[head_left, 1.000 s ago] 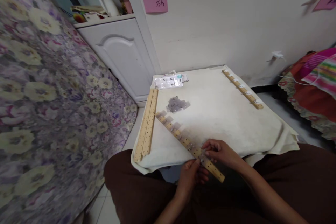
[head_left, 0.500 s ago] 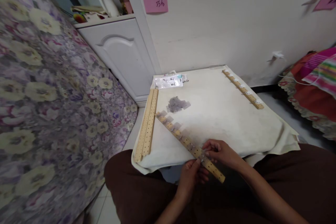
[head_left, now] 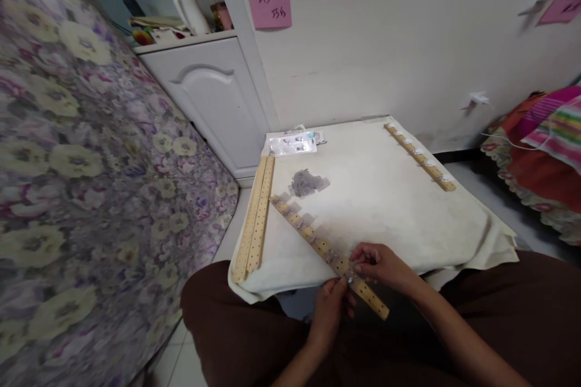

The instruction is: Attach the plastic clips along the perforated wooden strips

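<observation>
A long wooden strip with rows of holes (head_left: 313, 239) lies slanted across the near edge of a small table covered in white cloth (head_left: 385, 193). Small metal pieces sit along its far part. My left hand (head_left: 330, 309) pinches the strip from below, near its close end. My right hand (head_left: 380, 266) is closed over the strip from above, fingertips at a small metal piece. A heap of small clear bags with metal parts (head_left: 307, 182) rests on the cloth beyond the strip.
Two more holed wooden strips (head_left: 255, 217) lie side by side along the table's left edge, another strip with white pieces (head_left: 420, 157) at the far right. A clear packet (head_left: 293, 143) lies at the back. A flowered mattress (head_left: 91, 163) stands left, a white cabinet (head_left: 213, 97) behind.
The view has tipped slightly, so everything sits a little lower in the picture. Both hands stay on the slanted strip at the same spot.
</observation>
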Demonstrator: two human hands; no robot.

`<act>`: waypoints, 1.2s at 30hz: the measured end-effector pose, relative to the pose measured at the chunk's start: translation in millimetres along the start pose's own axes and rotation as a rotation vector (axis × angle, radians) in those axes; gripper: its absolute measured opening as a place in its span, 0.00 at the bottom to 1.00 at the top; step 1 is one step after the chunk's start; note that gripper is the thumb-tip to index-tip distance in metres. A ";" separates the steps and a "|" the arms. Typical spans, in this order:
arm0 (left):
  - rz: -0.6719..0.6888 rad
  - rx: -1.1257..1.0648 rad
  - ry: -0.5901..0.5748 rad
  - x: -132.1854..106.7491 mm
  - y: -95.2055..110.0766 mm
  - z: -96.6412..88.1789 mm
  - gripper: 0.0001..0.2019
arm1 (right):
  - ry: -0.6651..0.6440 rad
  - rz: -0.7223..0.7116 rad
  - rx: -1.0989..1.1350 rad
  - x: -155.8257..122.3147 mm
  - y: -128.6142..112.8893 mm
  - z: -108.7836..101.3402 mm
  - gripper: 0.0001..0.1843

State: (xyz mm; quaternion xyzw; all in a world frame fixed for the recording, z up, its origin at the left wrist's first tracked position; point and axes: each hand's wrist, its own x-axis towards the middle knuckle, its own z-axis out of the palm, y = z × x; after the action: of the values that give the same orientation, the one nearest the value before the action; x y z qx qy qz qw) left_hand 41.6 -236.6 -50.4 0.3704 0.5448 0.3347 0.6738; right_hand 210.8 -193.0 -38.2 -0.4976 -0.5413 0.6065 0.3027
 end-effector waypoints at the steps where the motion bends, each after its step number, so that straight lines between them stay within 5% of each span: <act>1: 0.005 0.009 0.003 -0.5 0.6 0.0 0.26 | 0.003 -0.002 -0.004 0.0 0.1 -0.1 0.08; 36: -0.057 -0.130 0.006 -0.7 -3.2 -0.4 0.27 | 0.065 -0.036 -0.025 -6.0 5.0 -1.1 0.13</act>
State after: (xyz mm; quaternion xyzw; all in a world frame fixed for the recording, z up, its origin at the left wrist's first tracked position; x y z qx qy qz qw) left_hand 41.2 -238.8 -52.8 0.3091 0.5343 0.3511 0.7041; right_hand 214.7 -199.2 -41.3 -0.5110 -0.5473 0.5778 0.3247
